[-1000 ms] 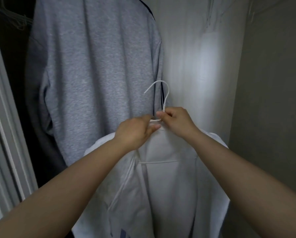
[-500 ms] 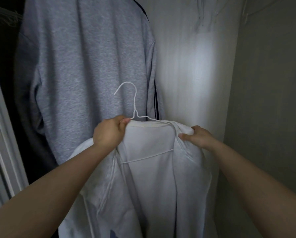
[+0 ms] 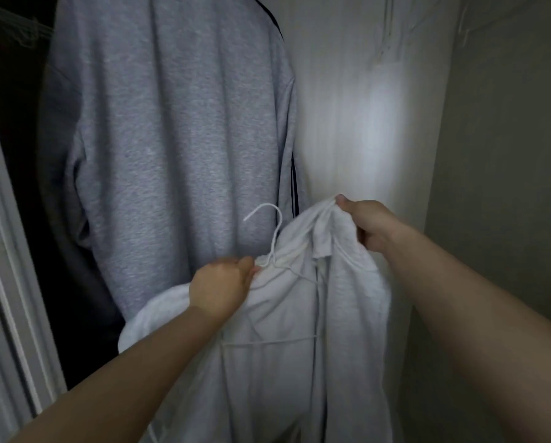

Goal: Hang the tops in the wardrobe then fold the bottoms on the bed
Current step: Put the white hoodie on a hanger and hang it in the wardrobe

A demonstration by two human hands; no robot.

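A white top [image 3: 287, 372] hangs between my hands on a thin white wire hanger [image 3: 273, 233], whose hook sticks up free in front of me. My left hand [image 3: 220, 286] grips the top's collar and the hanger's neck. My right hand [image 3: 368, 223] pinches the right shoulder of the top and holds it bunched up higher than the collar. The hanger's lower bar shows through the fabric. The wardrobe rail is out of view.
A grey sweatshirt [image 3: 172, 139] with dark side stripes hangs in the wardrobe right behind the white top. Darker clothes [image 3: 21, 129] hang further left. The wardrobe's pale back wall [image 3: 363, 107] and side wall [image 3: 507, 155] close in on the right; a white door frame [image 3: 5, 298] stands at left.
My right hand left the hanger's neck, took the top's right shoulder and lifted it up. My left hand kept its grip at the collar while the hanger tilted.
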